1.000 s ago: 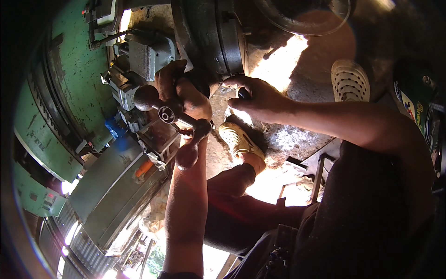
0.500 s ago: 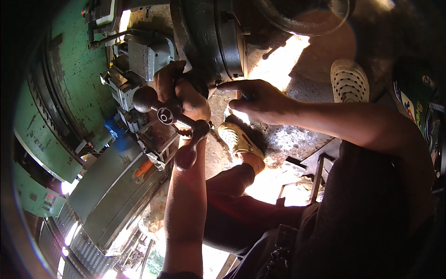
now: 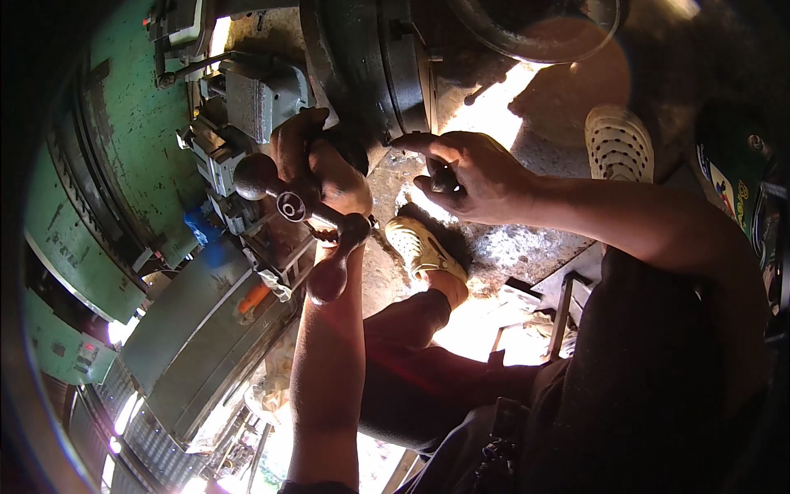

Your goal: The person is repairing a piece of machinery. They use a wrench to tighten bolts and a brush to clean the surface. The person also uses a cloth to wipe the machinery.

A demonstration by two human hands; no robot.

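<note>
A dark metal crank handle with rounded ball ends stands in front of my left wrist. Past it, my left hand is curled at the machine, its fingers bent round a dark part that I cannot make out. The big dark round metal workpiece lies just beyond that hand. My right hand is held to the right, its index finger stretched toward the lower edge of the round metal; whether it touches cannot be told. Its thumb stands apart and the other fingers are loosely bent, with dark-stained tips and nothing plainly held.
A grey tool-holder block with a lever sits left of my hands, against the green machine body. A large metal ring lies at the far side. Near my feet are pale perforated shoes. An orange handle rests by the grey machine bed.
My right hand has turned and opened somewhat, with its thumb and bent fingers now showing, and the wrist has risen slightly. My left hand stays almost where it was.
</note>
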